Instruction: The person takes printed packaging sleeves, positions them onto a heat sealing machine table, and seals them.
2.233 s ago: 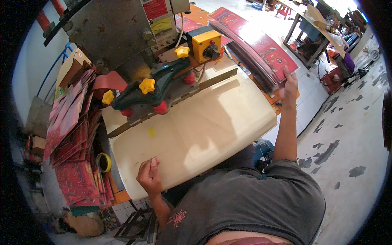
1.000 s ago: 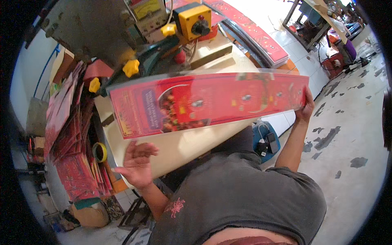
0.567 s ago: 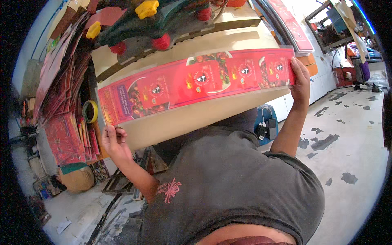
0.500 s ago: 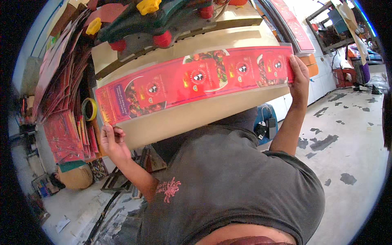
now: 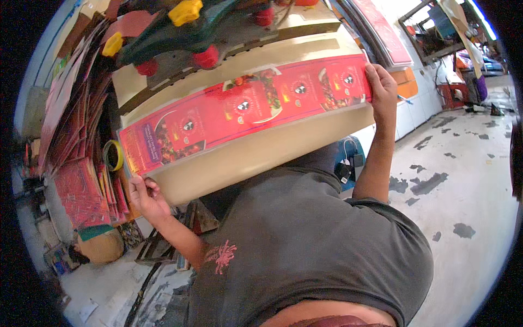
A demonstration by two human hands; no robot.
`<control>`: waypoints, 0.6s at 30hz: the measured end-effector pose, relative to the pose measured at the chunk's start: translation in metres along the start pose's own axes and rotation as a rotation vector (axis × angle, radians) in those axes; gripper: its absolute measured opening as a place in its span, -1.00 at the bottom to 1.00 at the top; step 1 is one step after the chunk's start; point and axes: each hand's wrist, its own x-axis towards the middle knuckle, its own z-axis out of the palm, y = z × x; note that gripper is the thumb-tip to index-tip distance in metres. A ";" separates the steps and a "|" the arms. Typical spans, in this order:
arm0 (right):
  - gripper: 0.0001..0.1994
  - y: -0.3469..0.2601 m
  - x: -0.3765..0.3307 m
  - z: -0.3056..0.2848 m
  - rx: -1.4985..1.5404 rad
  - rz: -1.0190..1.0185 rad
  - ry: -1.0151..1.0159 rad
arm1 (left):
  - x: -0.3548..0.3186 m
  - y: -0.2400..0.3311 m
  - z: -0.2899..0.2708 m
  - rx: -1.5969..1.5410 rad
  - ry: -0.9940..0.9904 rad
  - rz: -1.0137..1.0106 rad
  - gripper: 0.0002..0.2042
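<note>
A long red printed sheet [image 5: 212,120], with food pictures and clear-looking edges, spans a cream work surface [image 5: 245,162]. My left hand [image 5: 148,200] pinches its near left corner between thumb and curled fingers. At the opposite end, my right hand [image 5: 383,87] grips the short edge, fingers partly hidden by the sheet. Behind the sheet stands a dark green machine part [image 5: 155,41] with red feet and a yellow knob [image 5: 185,12].
Stacked red printed sheets [image 5: 79,191] lean on the left beside a yellow tape roll [image 5: 114,155]. More red sheets [image 5: 384,32] lie at the back right. A blue stool-like item [image 5: 347,158] with a charger and cable stands right of my lap.
The whole view has shifted slightly, moving the machine and work surface left in the picture. Both hands keep hold of the red sheet, which stays nearly in place over the surface.
</note>
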 end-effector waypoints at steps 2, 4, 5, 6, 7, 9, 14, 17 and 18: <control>-0.67 0.002 0.000 -0.001 0.030 0.005 -0.010 | 0.001 0.002 0.003 -0.040 0.002 0.027 -0.80; -0.71 0.001 0.000 0.002 0.006 0.029 -0.031 | -0.002 0.010 0.004 0.003 -0.018 -0.011 -0.80; -0.67 -0.002 -0.001 0.005 0.046 0.026 -0.020 | 0.000 0.006 -0.003 0.001 -0.031 0.001 -0.82; -0.68 0.004 0.001 0.002 0.044 0.019 -0.022 | -0.001 0.008 -0.003 0.005 -0.012 0.012 -0.82; -0.68 0.005 0.003 0.001 -0.009 -0.008 -0.031 | -0.004 0.010 0.001 0.008 -0.001 0.018 -0.82; -0.68 0.003 0.003 -0.002 -0.119 -0.081 -0.026 | -0.008 0.011 0.004 -0.004 0.067 0.028 -0.84; -0.69 0.014 0.001 -0.020 -0.244 -0.242 0.016 | -0.011 0.016 0.006 0.047 0.013 0.036 -0.83; -0.67 0.008 -0.002 -0.016 -0.100 -0.149 -0.027 | -0.010 0.018 0.006 0.017 -0.037 0.046 -0.83; -0.67 0.010 -0.001 -0.017 -0.090 -0.155 -0.038 | -0.009 0.017 0.004 0.042 -0.076 0.056 -0.84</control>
